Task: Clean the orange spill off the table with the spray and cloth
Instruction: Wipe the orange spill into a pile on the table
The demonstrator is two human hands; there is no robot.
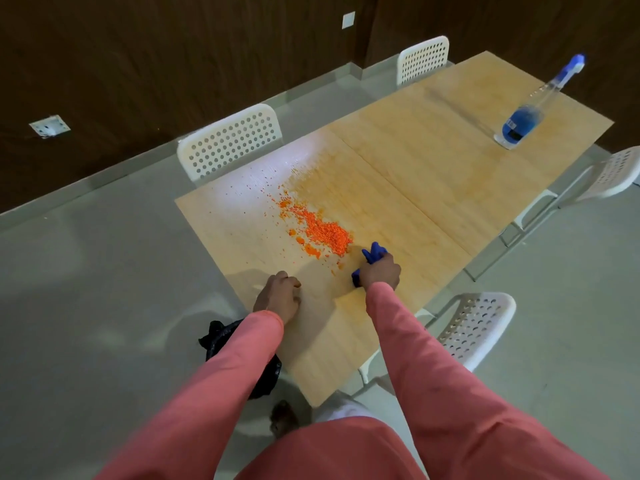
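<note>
An orange spill (320, 230) of small grains lies heaped and scattered on the near half of the light wooden table (433, 161). My right hand (381, 271) grips a bunched blue cloth (372, 254) pressed on the table just right of the heap. My left hand (278, 296) rests on the table near its left edge with fingers loosely curled, holding nothing. The spray bottle (523, 123), clear with blue liquid and a blue-white trigger head, stands at the far right of the table, well out of reach of both hands.
White perforated chairs stand around the table: one behind the spill (230, 140), one farther back (422, 58), one at the near right (474, 327), one at the far right (614, 173). A black bag (239, 355) sits on the floor under my left forearm.
</note>
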